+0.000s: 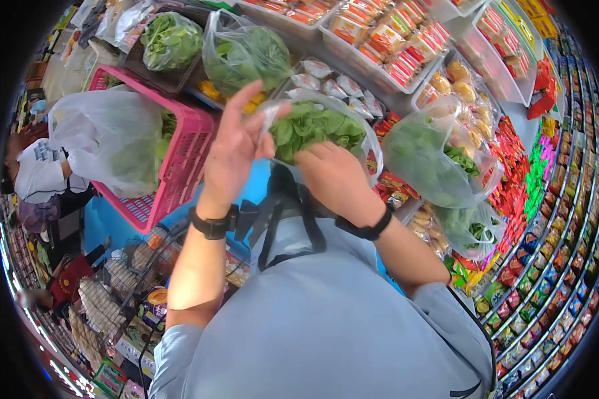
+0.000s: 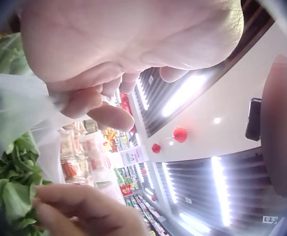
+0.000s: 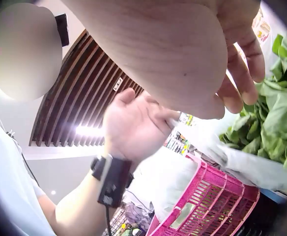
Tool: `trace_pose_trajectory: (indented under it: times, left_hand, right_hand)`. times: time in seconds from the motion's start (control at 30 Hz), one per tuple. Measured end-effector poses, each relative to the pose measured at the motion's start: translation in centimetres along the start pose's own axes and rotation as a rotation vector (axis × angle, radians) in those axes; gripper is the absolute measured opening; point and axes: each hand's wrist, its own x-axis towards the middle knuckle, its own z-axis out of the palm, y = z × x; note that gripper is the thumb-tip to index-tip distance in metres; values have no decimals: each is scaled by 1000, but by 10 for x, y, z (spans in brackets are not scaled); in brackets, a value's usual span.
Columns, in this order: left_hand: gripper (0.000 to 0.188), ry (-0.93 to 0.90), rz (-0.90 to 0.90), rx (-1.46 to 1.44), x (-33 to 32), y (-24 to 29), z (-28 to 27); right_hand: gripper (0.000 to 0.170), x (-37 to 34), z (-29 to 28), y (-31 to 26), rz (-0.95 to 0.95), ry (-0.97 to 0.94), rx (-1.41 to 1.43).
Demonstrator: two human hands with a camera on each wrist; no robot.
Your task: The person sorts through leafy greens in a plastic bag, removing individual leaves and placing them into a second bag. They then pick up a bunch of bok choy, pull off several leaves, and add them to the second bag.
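Observation:
An unfastened clear plastic bag (image 1: pixel 371 149) of leafy greens (image 1: pixel 323 130) stands before me. My left hand (image 1: pixel 231 149) is raised at the bag's left side, index finger extended. Its lower fingers curl and pinch the bag's edge, as the left wrist view shows the plastic (image 2: pixel 15 105) drawn up to them. Over the near side of the greens, my right hand (image 1: pixel 336 176) bends its fingers down, their tips right at the leaves. Leaves (image 3: pixel 276 113) lie close beside these fingers in the right wrist view. I cannot tell whether they pinch a leaf.
To the left, a pink basket (image 1: pixel 206 123) holds another bag of greens (image 1: pixel 113 143). More bagged greens stand behind (image 1: pixel 246 56) and to the right (image 1: pixel 422 153). Bins of packaged snacks (image 1: pixel 386 40) line the back. Snack shelves (image 1: pixel 552 219) curve along the right. People (image 1: pixel 43 169) are at far left.

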Motion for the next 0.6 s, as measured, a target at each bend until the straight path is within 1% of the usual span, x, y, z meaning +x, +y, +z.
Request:
trace_pose_trajectory:
  times: [0.07,0.1,0.17,0.2,0.27,0.37,0.43,0.53,0.6]
  left_hand:
    - [102,-80,11,-54,14,15,14]
    - [102,-114,20,-87,18,22,21]
    - [101,-177,22,-127,23,26,29]
    - [101,-163,16,-123,23,24,30]
    - [99,-136,8,-111,21,18,33]
    - [97,-5,9,-167,19,8,28]
    - [95,-3,6,-157,16,7,23]
    - [93,-10,8,-129,11,4,13]
    - [93,-8,10,-102,7,2,6]
  right_hand:
    - [14,8,14,9,-9,95,8]
    - [19,10,18,12,19,155,11]
    - [20,13,14,18,92,179,-79]
    - [21,13,12,21,128,190,-121]
    - [15,7,27,38,128,214,-124]
    - [10,5,44,54,129,255,-114]
    - [8,7,47,60,145,295,-97]
    - [7,12,53,74,156,300,-150]
    - [8,17,54,81,154,315,-130]
